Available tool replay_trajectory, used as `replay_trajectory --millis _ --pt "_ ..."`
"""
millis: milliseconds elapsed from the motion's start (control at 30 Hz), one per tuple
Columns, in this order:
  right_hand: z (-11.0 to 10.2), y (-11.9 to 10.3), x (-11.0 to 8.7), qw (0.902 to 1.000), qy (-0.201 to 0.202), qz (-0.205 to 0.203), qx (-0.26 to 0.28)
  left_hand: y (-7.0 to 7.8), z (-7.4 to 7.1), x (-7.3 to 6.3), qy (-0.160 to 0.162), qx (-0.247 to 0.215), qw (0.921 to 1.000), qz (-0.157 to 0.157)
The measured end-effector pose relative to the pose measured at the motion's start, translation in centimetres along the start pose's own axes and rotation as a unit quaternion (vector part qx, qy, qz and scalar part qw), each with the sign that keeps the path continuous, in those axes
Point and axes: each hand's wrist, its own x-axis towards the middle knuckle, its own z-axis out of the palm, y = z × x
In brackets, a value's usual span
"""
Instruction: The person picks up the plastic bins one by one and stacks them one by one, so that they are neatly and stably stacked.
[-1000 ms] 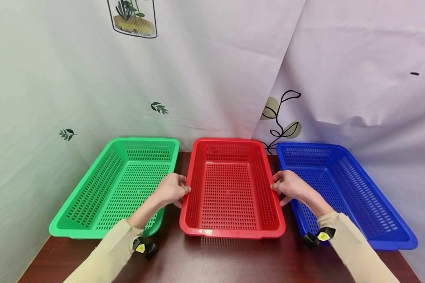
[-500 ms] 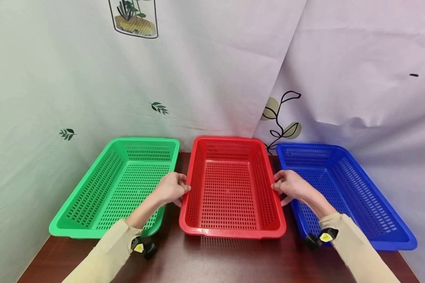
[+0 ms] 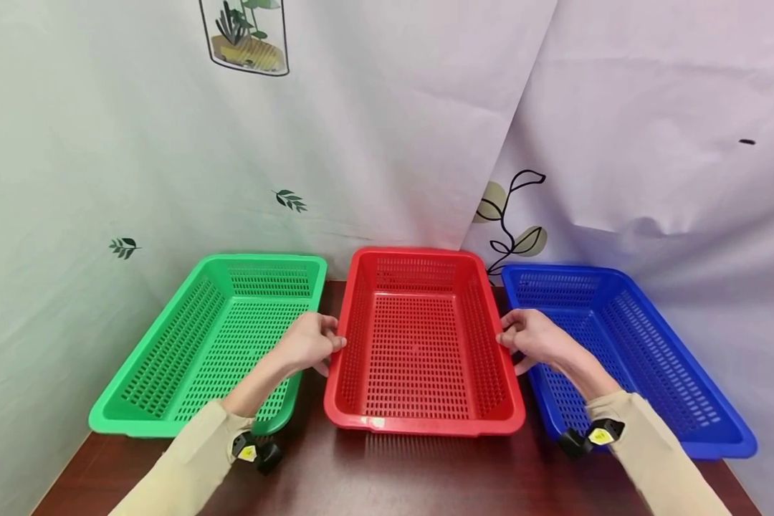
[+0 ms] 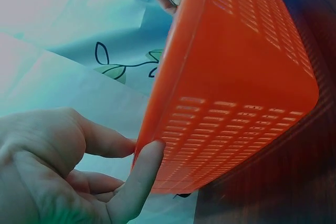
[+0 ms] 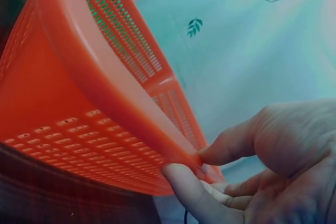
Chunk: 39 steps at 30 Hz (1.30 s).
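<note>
Plainly, the gripping is done on both sides: the left hand (image 3: 312,340) and the right hand (image 3: 532,337) each pinch a long side rim of the rectangular red plastic basket with slotted walls and floor (image 3: 416,344). In each wrist view the thumb and fingers close on that rim from its two faces, leaving almost no gap beyond the thickness of the plastic.

The red basket lies in the middle of the row, with a rectangular green plastic basket (image 3: 245,344) to its left and a rectangular blue plastic basket (image 3: 645,351) to its right. Its placing looks well along, to judge by that line-up; letting go is not yet done. Whether its base rests fully on the glossy reddish-brown table (image 3: 387,480) or is slightly raised, I cannot tell.

As for edges, the far rim is near the pale printed cloth backdrop (image 3: 400,143), so there seems little slack on the far side. The gaps to left and right are narrow, and each hand reaches partly over a neighbouring basket's inner edge. Most room appears to be on the near side, where the tabletop runs on past the near rim; the table's near edge is out of view.
</note>
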Motion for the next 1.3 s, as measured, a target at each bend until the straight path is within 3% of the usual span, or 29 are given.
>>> replay_trajectory --millis 867,1300 --pt "-0.9 -1.3 -1.7 0.9983 -0.016 -0.041 0.039 0.9 -2.3 -1.0 -0.059 -0.059 0.9959 0.034" --pt "-1.4 -2.4 -2.4 0.9961 -0.018 -0.069 0.052 1.6 -3.6 -1.3 -0.067 -0.068 0.9942 0.050"
